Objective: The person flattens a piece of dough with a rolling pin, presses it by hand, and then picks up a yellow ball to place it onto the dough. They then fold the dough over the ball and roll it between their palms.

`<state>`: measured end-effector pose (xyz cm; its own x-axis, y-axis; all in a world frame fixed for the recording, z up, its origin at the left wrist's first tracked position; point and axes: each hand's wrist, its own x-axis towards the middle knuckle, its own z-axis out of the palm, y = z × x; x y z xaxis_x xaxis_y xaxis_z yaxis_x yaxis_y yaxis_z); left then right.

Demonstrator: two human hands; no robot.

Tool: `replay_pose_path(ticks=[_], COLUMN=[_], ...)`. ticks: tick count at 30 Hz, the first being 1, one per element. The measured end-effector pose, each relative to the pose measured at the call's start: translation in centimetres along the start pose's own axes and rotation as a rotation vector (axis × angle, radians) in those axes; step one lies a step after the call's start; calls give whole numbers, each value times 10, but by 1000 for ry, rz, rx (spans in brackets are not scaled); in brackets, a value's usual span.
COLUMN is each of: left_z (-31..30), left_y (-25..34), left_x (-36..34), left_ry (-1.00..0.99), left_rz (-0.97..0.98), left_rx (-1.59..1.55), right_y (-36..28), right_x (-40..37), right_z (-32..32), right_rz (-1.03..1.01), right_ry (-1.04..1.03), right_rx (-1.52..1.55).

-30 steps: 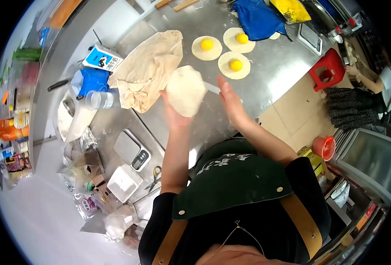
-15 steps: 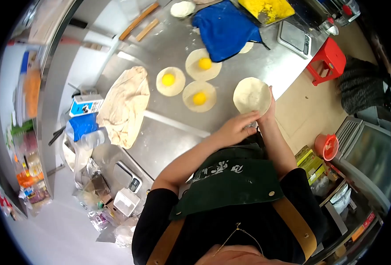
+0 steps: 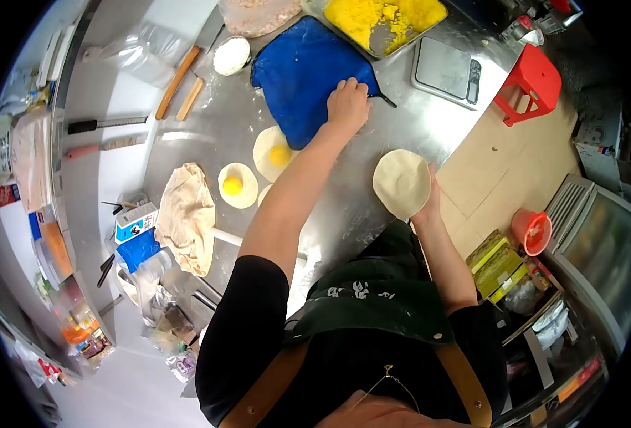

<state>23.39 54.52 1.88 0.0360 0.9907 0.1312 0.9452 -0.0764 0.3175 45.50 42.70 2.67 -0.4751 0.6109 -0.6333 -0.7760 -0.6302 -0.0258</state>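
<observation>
My right hand (image 3: 427, 203) holds a flat dough round (image 3: 402, 182) on its fingers, off the steel table's right edge. My left hand (image 3: 349, 107) is on the right part of a blue cloth (image 3: 301, 78), its fingers bent and closed on the fabric. Below the cloth, one dough round (image 3: 264, 153) carries a yellow ball of filling (image 3: 280, 155) and is partly covered. Left of it lies a smaller dough round (image 3: 238, 199) with its own yellow ball (image 3: 233, 186). My left forearm hides most of a third round (image 3: 262, 194).
A tray of yellow filling (image 3: 387, 21) and a kitchen scale (image 3: 442, 70) stand at the back. A bowl of white powder (image 3: 231, 55), wooden sticks (image 3: 177, 82) and a crumpled beige cloth (image 3: 185, 221) lie left. A red stool (image 3: 531, 84) stands beyond the table's right edge.
My left hand has left the dough round and reached up to the blue cloth. The round stays in my right hand. The view has shifted, and my left arm now covers one filled round.
</observation>
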Motion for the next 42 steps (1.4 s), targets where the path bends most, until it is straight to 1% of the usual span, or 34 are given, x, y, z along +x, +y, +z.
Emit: replay_pose_path(ticks=[2, 5, 8, 11, 12, 15, 19, 22, 25, 26, 27, 31, 32, 35, 36, 39, 42], left_z=[8, 12, 6, -13, -18, -8, 11, 9, -12, -26, -39, -24, -17, 4, 7, 7, -1], left_y=[-4, -8, -12, -20, -18, -15, -10, -19, -44, -49, -50, -36, -28, -14, -11, -11, -35], left_x=[10, 17, 19, 17, 17, 18, 29, 30, 30, 25, 23, 19, 19, 25, 29, 33, 31], left_ry=[-20, -20, 67, 45, -15, -32, -136, -56, 43, 71, 36, -13, -38, -29, -44, -16, 134], left_rz=[-44, -38, -144, -107, -48, 53, -63, -39, -316, -338, -338, 41, 44, 25, -10, -5, -221], left_rx=[39, 28, -177, -267, -220, -110, 20, -91, -764, -796, -765, -328, -210, -42, -30, -69, -708], right_y=[-3, -8, -16, -24, -27, -29, -27, -23, -23, -23, -21, -20, -19, -20, -20, -20, -19], right_x=[4, 14, 27, 44, 46, 50, 55, 54, 56, 57, 58, 68, 69, 67, 65, 64, 67], right_z=[-1, -6, -2, 6, 12, 31, 26, 27, 28, 28, 28, 32, 32, 38, 39, 36, 34], right_rz=[26, 68, 98, 120, 126, 133, 124, 131, 149, 149, 152, 137, 130, 110, 102, 111, 114], right_ry=[15, 2, -23, -19, -12, 24, -27, -30, -26, -26, -22, -8, -6, 16, 24, -10, -36], right_rx=[16, 38, 22, 15, 10, -6, 21, 37, 49, 45, 39, 14, 13, 13, 14, 42, 41])
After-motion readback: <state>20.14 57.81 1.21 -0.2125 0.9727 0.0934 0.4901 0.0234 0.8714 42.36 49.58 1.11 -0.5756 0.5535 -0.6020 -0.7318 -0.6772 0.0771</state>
